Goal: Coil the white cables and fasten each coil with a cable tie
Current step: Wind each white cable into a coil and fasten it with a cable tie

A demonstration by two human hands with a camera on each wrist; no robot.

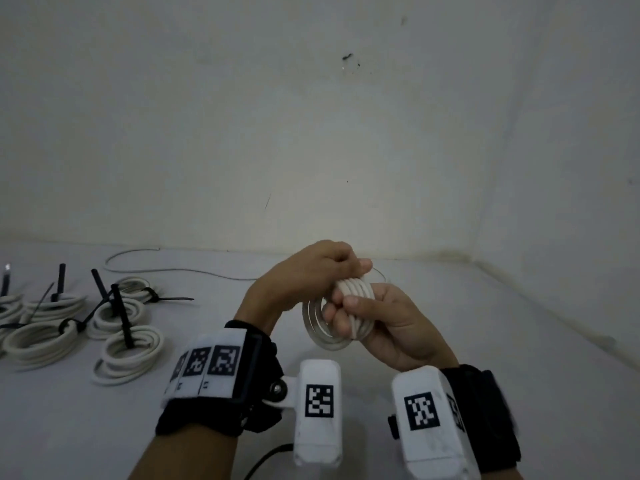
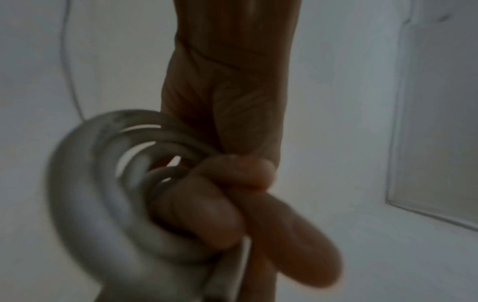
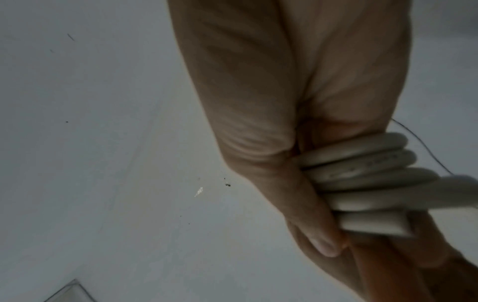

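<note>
Both hands hold one white cable coil [image 1: 325, 337] of several loops in the air above the white table [image 1: 502, 358]. My left hand [image 1: 343, 268] curls over the coil's top from the left. My right hand [image 1: 346, 306] grips the right side, thumb on the front and fingers through the loop. In the left wrist view the coil [image 2: 85, 194] hangs left of the curled left hand [image 2: 232, 173]. The right wrist view has the stacked strands of the coil [image 3: 362, 161] pressed under the thumb of the right hand [image 3: 310, 204]. No cable tie shows on this coil.
Several white coils [image 1: 41, 341] bound with black cable ties [image 1: 123, 317] lie in a group at the table's left. A thin loose cable [image 1: 180, 270] runs along the back of the table. Walls close the table at the back and right.
</note>
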